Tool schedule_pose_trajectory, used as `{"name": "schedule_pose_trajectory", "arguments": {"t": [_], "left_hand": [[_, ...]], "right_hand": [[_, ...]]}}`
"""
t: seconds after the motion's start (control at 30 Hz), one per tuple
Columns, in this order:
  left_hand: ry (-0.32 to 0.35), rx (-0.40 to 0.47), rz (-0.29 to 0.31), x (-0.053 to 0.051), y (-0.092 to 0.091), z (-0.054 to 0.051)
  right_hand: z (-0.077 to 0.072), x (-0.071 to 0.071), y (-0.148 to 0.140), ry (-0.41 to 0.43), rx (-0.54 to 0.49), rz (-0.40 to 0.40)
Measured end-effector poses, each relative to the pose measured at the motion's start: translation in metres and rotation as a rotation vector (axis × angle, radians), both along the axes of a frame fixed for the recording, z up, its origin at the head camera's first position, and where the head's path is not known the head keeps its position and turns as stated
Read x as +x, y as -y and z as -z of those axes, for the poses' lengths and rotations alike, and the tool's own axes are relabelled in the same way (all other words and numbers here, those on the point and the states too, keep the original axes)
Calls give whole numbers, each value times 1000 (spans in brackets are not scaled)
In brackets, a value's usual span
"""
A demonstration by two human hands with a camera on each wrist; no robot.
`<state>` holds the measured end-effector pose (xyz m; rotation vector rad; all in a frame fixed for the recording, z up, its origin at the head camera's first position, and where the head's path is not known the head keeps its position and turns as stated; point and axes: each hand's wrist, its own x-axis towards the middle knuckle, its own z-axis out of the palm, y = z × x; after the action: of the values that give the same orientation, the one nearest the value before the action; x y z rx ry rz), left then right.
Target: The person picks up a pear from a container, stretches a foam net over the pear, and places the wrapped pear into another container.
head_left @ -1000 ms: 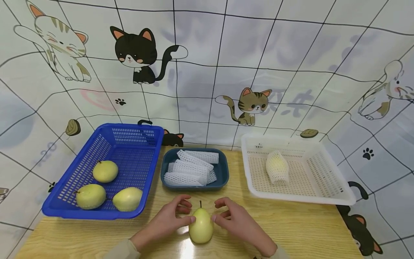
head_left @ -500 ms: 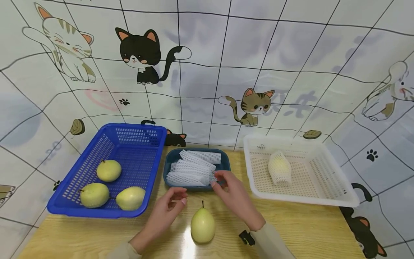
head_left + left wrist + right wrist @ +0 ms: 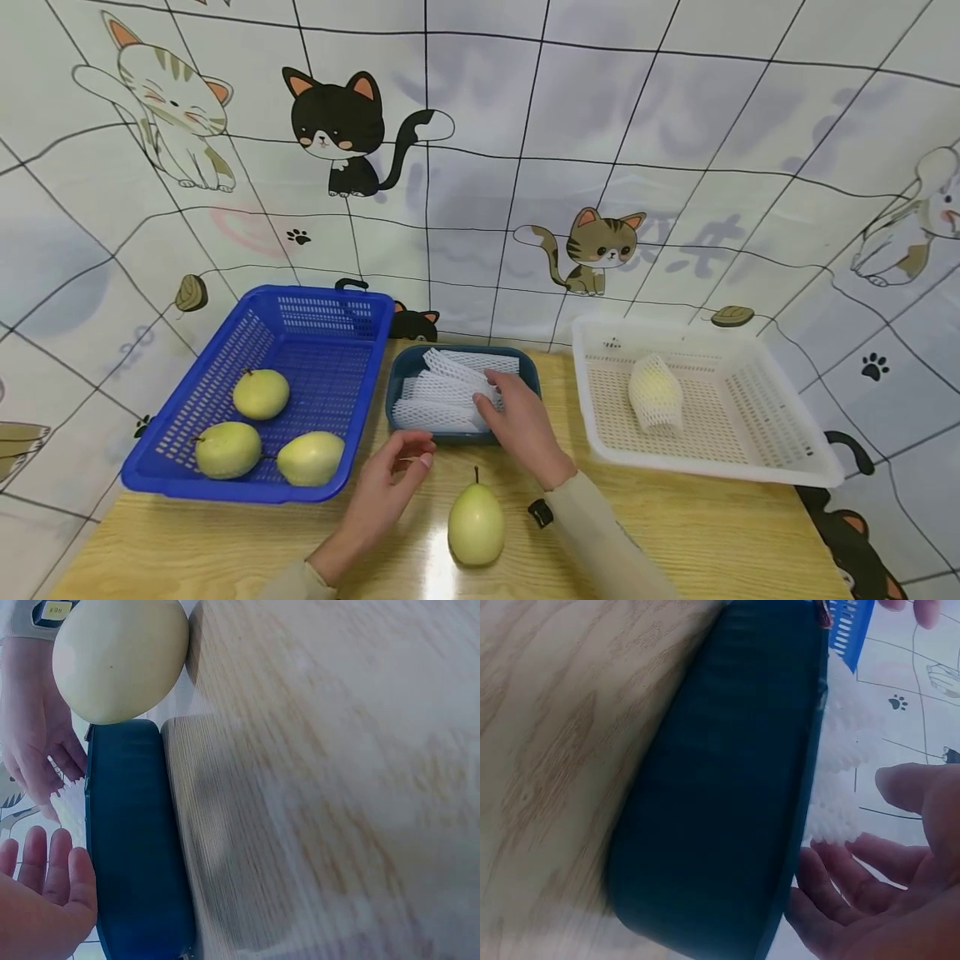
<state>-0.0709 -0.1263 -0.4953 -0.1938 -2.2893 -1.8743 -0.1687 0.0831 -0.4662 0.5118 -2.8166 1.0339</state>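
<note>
My right hand (image 3: 521, 421) reaches over the right side of a dark teal tray (image 3: 450, 438) of white foam net sleeves (image 3: 442, 392). In the right wrist view its thumb stands apart from the fingers (image 3: 855, 881), and the fingertips are at the end of a foam sleeve (image 3: 836, 806). My left hand (image 3: 382, 492) hovers loosely curled near the tray's front left corner, holding nothing. A yellow-green pear (image 3: 477, 527) stands upright on the table between my forearms, stem up, touched by neither hand.
A blue basket (image 3: 322, 367) on the left has three bare pears (image 3: 261, 394) in it. On the right, a white basket (image 3: 705, 473) holds one pear in a foam net (image 3: 655, 396). A cat-print sheet (image 3: 480, 167) hangs behind the wooden table (image 3: 637, 533).
Both hands have left the pear, which stays standing. My right hand has moved forward to the foam sleeves in the tray; my left has drawn slightly away from the pear.
</note>
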Motion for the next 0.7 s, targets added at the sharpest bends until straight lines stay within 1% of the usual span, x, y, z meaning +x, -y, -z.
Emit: {"name": "schedule_pose_trajectory", "arguments": {"t": [0.2, 0.33, 0.53, 0.7], "left_hand": [[30, -22, -13, -1, 0, 3], [25, -27, -17, -2, 0, 4], [-11, -22, -15, 0, -1, 4], [6, -27, -19, -1, -3, 5]], "right_hand": [[3, -2, 4, 7, 35, 22], [5, -2, 5, -7, 22, 28], [4, 1, 1, -81, -49, 54], [0, 4, -5, -109, -145, 104]]}}
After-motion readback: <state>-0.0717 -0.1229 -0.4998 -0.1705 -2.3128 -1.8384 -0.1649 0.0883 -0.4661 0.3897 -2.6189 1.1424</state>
